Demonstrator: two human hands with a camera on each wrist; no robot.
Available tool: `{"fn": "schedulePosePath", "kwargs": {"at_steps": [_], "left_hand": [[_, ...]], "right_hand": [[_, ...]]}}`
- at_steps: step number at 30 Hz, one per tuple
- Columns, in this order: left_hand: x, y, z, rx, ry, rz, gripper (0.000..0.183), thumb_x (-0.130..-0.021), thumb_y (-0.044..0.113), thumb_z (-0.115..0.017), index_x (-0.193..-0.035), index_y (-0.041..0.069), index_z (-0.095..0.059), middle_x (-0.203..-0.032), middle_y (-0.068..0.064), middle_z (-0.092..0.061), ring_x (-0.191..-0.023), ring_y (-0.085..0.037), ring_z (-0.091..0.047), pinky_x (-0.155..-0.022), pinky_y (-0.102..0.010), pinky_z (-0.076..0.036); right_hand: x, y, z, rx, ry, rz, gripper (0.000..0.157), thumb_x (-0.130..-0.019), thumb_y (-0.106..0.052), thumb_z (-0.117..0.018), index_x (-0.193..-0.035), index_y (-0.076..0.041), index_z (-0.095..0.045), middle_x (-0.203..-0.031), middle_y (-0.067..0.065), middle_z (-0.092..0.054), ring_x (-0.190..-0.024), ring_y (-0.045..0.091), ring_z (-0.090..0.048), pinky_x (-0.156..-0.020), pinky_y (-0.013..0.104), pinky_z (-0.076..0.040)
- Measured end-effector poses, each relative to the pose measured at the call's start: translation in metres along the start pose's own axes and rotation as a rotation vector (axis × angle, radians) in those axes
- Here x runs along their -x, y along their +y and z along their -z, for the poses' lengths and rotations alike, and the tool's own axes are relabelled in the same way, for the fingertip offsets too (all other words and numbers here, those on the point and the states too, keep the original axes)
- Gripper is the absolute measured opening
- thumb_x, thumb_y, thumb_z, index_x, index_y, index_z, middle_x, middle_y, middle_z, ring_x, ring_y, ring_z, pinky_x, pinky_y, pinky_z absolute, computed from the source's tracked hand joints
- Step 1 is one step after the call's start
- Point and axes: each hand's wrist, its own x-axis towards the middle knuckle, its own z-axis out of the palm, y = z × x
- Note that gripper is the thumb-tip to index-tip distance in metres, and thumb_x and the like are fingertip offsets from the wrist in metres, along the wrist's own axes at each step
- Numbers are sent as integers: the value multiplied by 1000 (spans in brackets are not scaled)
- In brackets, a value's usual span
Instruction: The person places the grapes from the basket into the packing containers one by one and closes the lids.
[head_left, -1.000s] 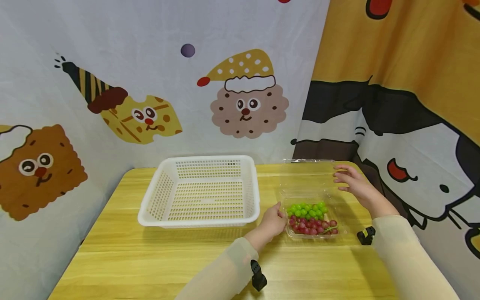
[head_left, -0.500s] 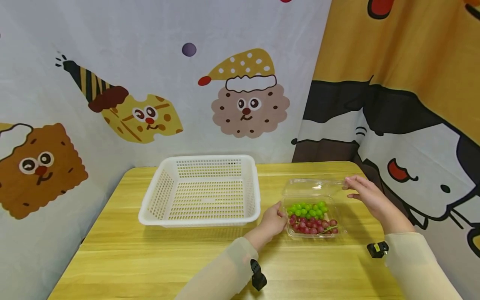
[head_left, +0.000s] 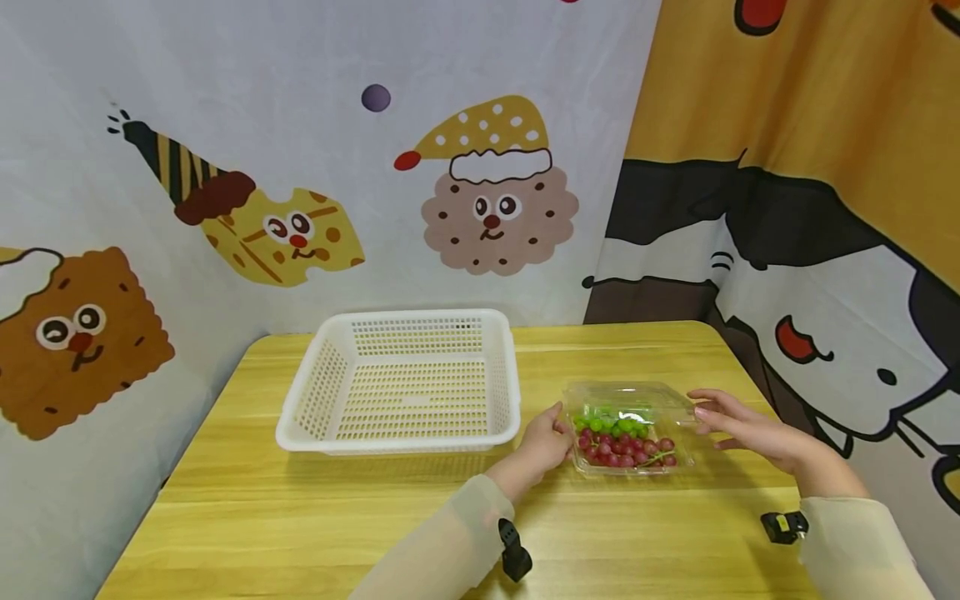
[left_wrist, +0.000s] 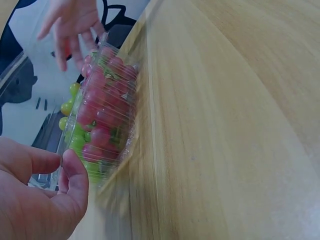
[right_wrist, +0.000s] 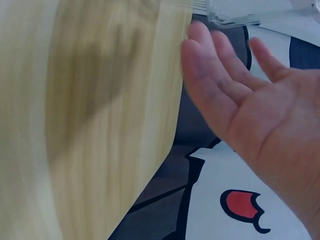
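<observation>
A clear plastic clamshell container [head_left: 628, 469] stands on the table, with green grapes [head_left: 624, 426] at its back and red grapes [head_left: 619, 452] at its front. Its hinged lid [head_left: 628, 392] slants low over the grapes. At the left edge, my left hand [head_left: 545, 439] pinches the container's rim between thumb and forefinger, as the left wrist view shows. My right hand [head_left: 757, 433], fingers fairly straight, has its fingertips right at the lid's right edge. In the right wrist view this hand [right_wrist: 250, 95] appears palm-on, with a corner of clear plastic beyond the fingertips.
A white perforated plastic basket [head_left: 511, 392] stands to the left of the container on the wood-grain table [head_left: 315, 533]. Behind the table hang a white cartoon-print cloth [head_left: 300, 108] and a yellow one [head_left: 720, 92].
The lid has swung down from standing upright at the back to slanting over the grapes. My right hand has come down and forward with it; my left hand has stayed put.
</observation>
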Motion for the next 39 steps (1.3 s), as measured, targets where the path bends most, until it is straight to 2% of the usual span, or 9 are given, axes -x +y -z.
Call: {"fn": "schedulePosePath", "kwargs": {"at_steps": [4,8,12,16,20,28,36,39], "left_hand": [[-1,-2,0,16,-6,-2,61,-91,-3,-55,-147,4,-32,-83,0,-44,-52,-8,-45,-58,-30,-52],[-2,-3,0,38,-9,-7,62,-90,-4,-56,-147,3,-31,-82,1,-43,-52,-8,-44,-59,-30,-52],[-3,-4,0,33,-10,-5,62,-90,-3,-57,-147,4,-32,-81,2,-43,-53,-7,-43,-59,-31,-53],[-3,-4,-1,35,-11,8,62,-90,-3,-56,-147,6,-33,-80,3,-42,-52,-7,-43,-57,-29,-51],[-2,-3,0,42,-12,19,63,-89,-6,-56,-147,7,-33,-79,3,-41,-52,-7,-43,-56,-28,-50],[-5,-4,1,74,-26,32,59,-92,-6,-51,-147,7,-34,-79,2,-41,-57,-9,-46,-58,-29,-51],[-7,-7,2,151,-54,82,50,-99,10,-43,-148,10,-33,-77,-5,-54,-60,-12,-50,-57,-26,-49],[-6,-7,3,123,-58,72,51,-98,13,-46,-148,11,-32,-77,-6,-56,-60,-12,-51,-58,-27,-50]], "right_hand": [[2,6,-4,-20,-105,-64,66,-103,-35,-34,-149,1,-3,-144,35,-23,-116,35,-50,-92,57,-43],[3,14,-6,-27,-168,-121,68,-103,-36,-33,-146,9,-7,-137,31,-37,-112,29,-53,-94,59,-41],[2,22,-8,-61,-234,-117,58,-103,-35,-34,-136,12,-29,-124,21,-51,-109,29,-55,-93,58,-42],[0,27,-8,-98,-291,-59,39,-104,-29,-35,-118,6,-46,-115,18,-57,-106,29,-55,-89,53,-46],[-2,29,-10,-106,-297,-51,33,-102,-26,-39,-113,4,-51,-110,15,-59,-103,27,-56,-87,46,-48],[-6,32,-13,-135,-272,-97,33,-100,-24,-45,-109,5,-57,-100,9,-63,-95,23,-60,-82,39,-50],[-7,33,-14,-228,-305,-78,27,-100,-21,-44,-104,-1,-61,-95,5,-64,-92,21,-60,-82,37,-50],[-7,34,-14,-262,-336,-55,28,-101,-19,-42,-105,-1,-63,-93,2,-64,-91,19,-60,-83,36,-49]]}}
